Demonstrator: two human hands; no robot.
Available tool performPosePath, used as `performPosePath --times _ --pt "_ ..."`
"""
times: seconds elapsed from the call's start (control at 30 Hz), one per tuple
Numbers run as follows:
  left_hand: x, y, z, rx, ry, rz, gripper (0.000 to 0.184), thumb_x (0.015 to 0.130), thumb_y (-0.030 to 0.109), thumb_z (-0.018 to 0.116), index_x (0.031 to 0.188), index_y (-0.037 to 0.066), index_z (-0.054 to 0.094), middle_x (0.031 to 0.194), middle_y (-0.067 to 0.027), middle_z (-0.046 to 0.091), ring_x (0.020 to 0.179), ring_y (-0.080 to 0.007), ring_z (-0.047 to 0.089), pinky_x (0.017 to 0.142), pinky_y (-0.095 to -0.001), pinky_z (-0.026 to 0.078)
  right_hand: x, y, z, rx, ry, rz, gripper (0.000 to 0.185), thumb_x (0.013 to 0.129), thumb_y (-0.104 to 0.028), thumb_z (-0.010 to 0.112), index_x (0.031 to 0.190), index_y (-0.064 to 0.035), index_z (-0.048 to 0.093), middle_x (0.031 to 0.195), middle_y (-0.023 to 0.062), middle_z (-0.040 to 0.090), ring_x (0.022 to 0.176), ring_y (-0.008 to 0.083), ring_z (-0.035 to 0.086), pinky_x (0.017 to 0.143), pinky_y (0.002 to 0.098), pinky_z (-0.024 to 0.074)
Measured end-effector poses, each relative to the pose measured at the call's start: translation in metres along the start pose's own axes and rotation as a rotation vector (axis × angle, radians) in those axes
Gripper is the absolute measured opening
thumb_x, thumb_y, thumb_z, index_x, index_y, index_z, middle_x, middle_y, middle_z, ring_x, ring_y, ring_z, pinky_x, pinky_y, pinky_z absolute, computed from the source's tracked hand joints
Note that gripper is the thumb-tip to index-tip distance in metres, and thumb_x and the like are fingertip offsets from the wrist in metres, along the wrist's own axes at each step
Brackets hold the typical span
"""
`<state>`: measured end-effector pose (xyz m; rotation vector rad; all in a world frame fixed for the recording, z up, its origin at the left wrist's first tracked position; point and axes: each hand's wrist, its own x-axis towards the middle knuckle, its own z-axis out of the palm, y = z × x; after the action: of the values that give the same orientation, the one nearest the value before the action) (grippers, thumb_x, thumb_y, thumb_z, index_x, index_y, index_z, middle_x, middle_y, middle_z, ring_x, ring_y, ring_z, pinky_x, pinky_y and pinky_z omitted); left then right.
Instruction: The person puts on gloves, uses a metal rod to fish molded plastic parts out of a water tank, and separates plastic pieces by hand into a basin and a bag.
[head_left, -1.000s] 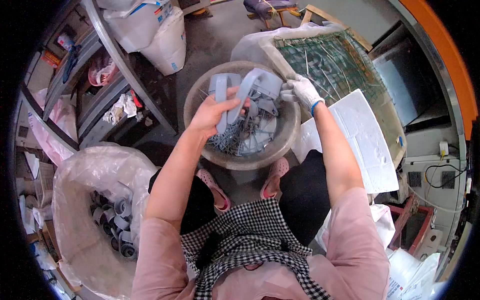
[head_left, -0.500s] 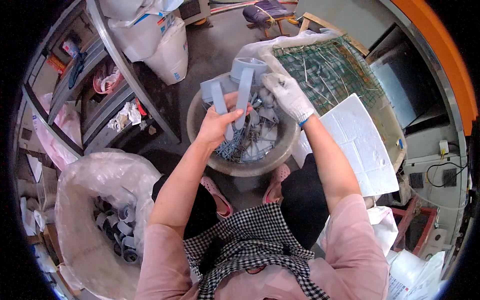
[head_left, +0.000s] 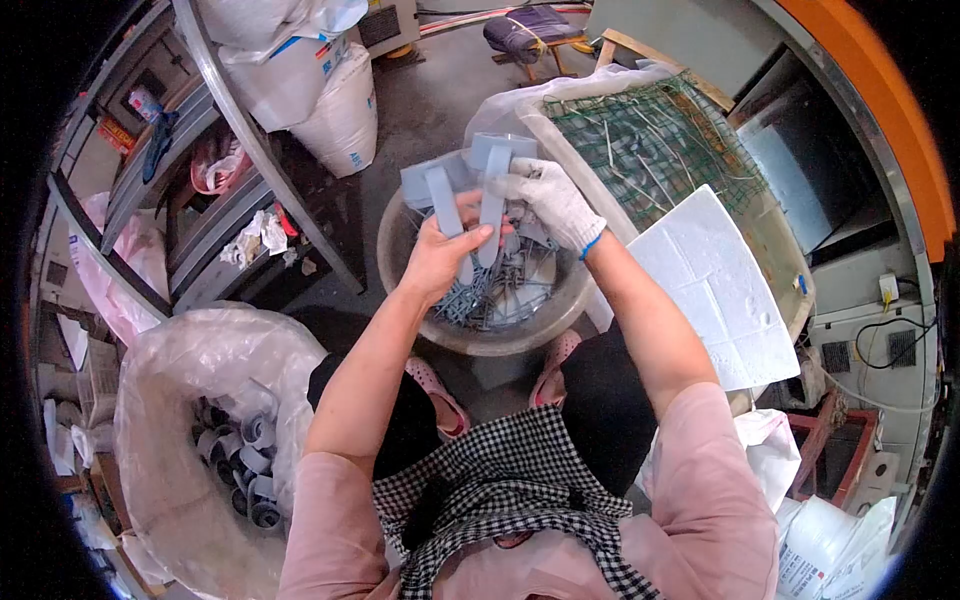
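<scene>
My bare left hand (head_left: 445, 252) holds two grey plastic parts by their long flat handles, side by side above a round tub (head_left: 468, 343). The left part (head_left: 440, 190) has a wide head pointing away from me; the right part (head_left: 494, 180) is similar. My right hand (head_left: 560, 203), in a white glove with a blue cuff, has its fingers bent against the head of the right part, its fingertips partly blurred. Thin grey plastic sprues (head_left: 470, 303) and other grey pieces lie in the tub below.
At the lower left, a plastic-lined container (head_left: 160, 440) holds several grey rings. A white foam board (head_left: 715, 290) and a tub under green netting (head_left: 640, 150) are on the right. White sacks (head_left: 340, 115) stand behind, near a metal rack (head_left: 255, 150).
The right part has turned and come down beside the left one. My gloved hand has moved left from the tub's right edge to that part's head.
</scene>
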<state>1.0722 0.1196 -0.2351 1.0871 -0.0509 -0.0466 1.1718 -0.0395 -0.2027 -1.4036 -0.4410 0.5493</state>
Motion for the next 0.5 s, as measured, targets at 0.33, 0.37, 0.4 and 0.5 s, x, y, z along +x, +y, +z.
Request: performPosePath --times 0.33,0.37,0.4,0.5 --pt "-0.002 -0.005 -0.004 0.042 -0.043 0.039 0.047 0.084 -0.001 0.064 0.125 0.001 0.042 0.109 -0.0166 0.062 0.100 -0.0264 0.063 0.086 -0.0391 0.053 -0.008 -0.008 -0.003 -0.169 -0.246 0.015 0.030 0.080 -0.016 0.071 0.106 -0.0019 0.065 0.088 0.0041 0.066 0.075 0.0108 0.060 0.068 0.0266 0.0499" --pt "-0.002 -0.005 -0.005 0.043 -0.042 0.040 0.047 0.084 -0.001 0.064 0.125 0.001 0.042 0.109 -0.0166 0.062 0.100 -0.0264 0.063 0.086 -0.0391 0.053 -0.008 -0.006 -0.004 -0.153 -0.292 0.000 0.031 0.080 -0.016 0.071 0.107 -0.0018 0.065 0.089 0.0038 0.066 0.075 0.0111 0.060 0.068 0.0267 0.0499" --pt "-0.002 -0.005 -0.006 0.143 -0.016 0.032 0.047 0.084 0.000 0.064 0.125 0.001 0.043 0.108 -0.0154 0.063 0.097 -0.0242 0.064 0.085 -0.0377 0.053 -0.008 -0.007 -0.004 -0.154 -0.292 -0.001 0.031 0.080 -0.016 0.071 0.107 -0.0018 0.065 0.089 0.0038 0.066 0.075 0.0111 0.060 0.068 0.0267 0.0499" --pt "-0.002 -0.007 -0.004 0.224 0.049 0.031 0.044 0.084 0.002 0.065 0.124 0.000 0.046 0.102 -0.0116 0.064 0.090 -0.0188 0.064 0.081 -0.0318 0.052 -0.011 -0.017 -0.004 -0.330 -0.295 -0.049 0.029 0.081 -0.016 0.069 0.106 -0.0020 0.065 0.088 0.0035 0.066 0.075 0.0111 0.060 0.067 0.0266 0.0496"
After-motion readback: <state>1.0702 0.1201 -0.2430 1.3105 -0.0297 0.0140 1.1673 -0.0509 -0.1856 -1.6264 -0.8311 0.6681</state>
